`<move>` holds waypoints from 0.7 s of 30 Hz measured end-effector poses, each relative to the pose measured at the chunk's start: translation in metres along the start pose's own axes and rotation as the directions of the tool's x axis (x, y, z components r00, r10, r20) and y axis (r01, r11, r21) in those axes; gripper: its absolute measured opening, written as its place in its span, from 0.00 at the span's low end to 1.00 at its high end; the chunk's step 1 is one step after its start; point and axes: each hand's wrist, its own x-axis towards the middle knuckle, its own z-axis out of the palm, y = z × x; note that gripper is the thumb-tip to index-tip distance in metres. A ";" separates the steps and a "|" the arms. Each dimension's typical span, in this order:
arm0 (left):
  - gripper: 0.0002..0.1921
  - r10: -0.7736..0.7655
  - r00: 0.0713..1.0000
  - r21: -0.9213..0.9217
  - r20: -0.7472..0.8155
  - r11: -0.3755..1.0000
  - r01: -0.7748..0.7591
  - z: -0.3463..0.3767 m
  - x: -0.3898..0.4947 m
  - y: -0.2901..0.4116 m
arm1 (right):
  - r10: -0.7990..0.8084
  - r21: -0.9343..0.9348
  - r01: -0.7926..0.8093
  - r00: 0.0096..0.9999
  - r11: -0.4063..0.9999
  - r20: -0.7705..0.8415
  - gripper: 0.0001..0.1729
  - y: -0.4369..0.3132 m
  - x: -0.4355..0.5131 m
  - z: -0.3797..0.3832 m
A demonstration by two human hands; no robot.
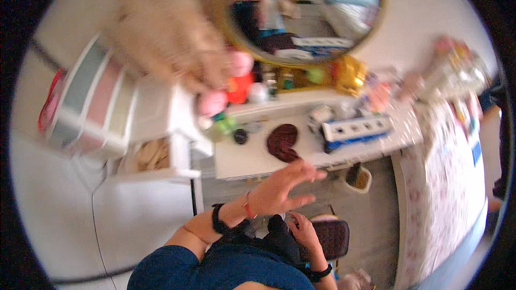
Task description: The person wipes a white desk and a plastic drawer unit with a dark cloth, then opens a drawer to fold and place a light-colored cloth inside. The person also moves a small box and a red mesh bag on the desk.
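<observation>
My left hand (278, 187) reaches out in front of the table's near edge, fingers apart and nothing in it. Just beyond its fingertips, a dark maroon soft item (282, 143), perhaps a knitted piece, lies curled on the white dressing table (238, 161). Lower down, my right hand (304, 229) hangs close to my dark trousers and a brown cushioned seat (331, 239). Its fingers are partly bent, and I cannot tell whether they hold anything. Right of the maroon item lies a white and blue box-like object (356, 131). A small black round object (240, 136) sits on the left.
A gold-framed round mirror (382, 0) stands behind, beside a gold figurine (350, 74). At left are a large beige plush toy (173, 28), blurred, and a drawer unit (92, 96). A small bin (363, 180) is under the table; a bed (431, 197) lies right.
</observation>
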 end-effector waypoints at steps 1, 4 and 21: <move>0.17 -0.063 0.998 0.056 -0.009 0.996 0.063 -0.028 -0.029 0.015 | -0.043 0.008 0.043 0.997 0.999 0.059 0.22 -0.019 0.014 0.000; 0.09 -0.270 0.946 0.234 -0.182 0.922 0.308 -0.112 -0.106 0.030 | -0.161 0.061 0.152 0.966 0.987 0.202 0.23 -0.089 0.057 0.017; 0.24 -0.400 0.829 0.688 -0.391 0.471 0.552 -0.330 -0.409 -0.035 | -0.757 -0.636 0.670 0.622 0.383 0.200 0.36 -0.366 0.237 0.204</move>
